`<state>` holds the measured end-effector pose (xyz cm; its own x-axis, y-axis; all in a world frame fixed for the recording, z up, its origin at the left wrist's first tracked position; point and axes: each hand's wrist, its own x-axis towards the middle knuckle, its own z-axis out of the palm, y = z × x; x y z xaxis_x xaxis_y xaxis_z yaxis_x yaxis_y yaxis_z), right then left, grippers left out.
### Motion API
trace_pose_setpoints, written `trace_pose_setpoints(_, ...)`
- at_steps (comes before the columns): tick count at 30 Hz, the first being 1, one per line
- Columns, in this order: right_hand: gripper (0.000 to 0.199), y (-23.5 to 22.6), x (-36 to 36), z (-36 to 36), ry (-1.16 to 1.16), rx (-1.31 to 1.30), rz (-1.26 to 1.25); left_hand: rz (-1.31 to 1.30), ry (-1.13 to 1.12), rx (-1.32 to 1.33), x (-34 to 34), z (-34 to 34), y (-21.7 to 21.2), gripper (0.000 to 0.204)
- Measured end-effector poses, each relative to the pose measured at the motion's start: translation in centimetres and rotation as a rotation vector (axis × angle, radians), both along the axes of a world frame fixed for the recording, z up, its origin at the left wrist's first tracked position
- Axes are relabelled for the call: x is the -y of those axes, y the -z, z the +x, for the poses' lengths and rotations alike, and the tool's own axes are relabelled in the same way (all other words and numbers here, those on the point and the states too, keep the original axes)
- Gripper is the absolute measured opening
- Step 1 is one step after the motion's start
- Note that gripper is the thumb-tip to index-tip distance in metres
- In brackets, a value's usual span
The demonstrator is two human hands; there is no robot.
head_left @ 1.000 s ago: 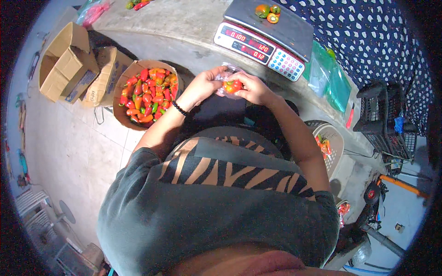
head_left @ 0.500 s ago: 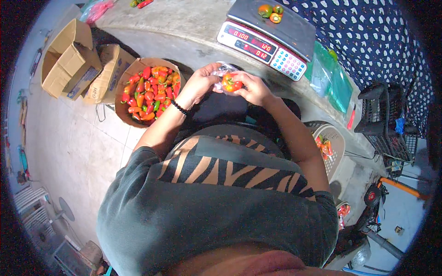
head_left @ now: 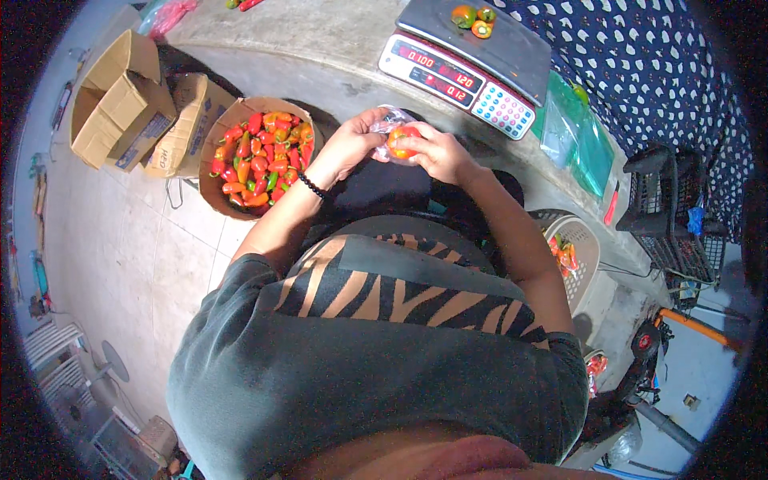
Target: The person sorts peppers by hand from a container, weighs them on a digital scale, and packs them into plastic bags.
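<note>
A thin clear plastic bag is pinched in my left hand, which wears a black bead bracelet. Red and orange, a round pepper sits at the bag's opening, gripped by the fingers of my right hand. Both hands meet above my lap, just in front of the concrete ledge. Beyond them a digital scale bears a few orange-green peppers on its grey plate. To the left of my hands, an open cardboard box is filled with red, orange and green peppers.
Empty cardboard boxes stand at the far left. Green plastic bags lie right of the scale, beside a dark patterned cloth. A beige basket with bagged peppers is near my right elbow; black crates stand farther right.
My right hand has shifted slightly left and turned over the pepper, pressing it closer into the plastic bag. My left hand keeps its hold on the bag.
</note>
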<state>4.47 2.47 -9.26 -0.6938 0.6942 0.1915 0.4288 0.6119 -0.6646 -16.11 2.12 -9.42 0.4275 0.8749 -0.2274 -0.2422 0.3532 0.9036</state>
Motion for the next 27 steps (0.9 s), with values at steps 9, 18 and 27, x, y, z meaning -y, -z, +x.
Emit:
trace_pose_setpoints(9, 0.038, 1.1, -0.2, 0.2, -0.018, -0.073, 0.133, 0.013, -0.014, 0.014, 0.0, 0.3, -0.1, 0.052)
trace_pose_setpoints(18, 0.032, 0.0, 0.2, -0.1, -0.042, -0.069, 0.138, -0.007, 0.024, -0.011, -0.2, -0.1, 0.5, 0.052)
trace_pose_setpoints(27, 0.037, 1.2, -0.1, 0.3, -0.034, -0.111, 0.081, 0.021, 0.008, 0.007, -0.2, 0.2, 0.3, 0.052)
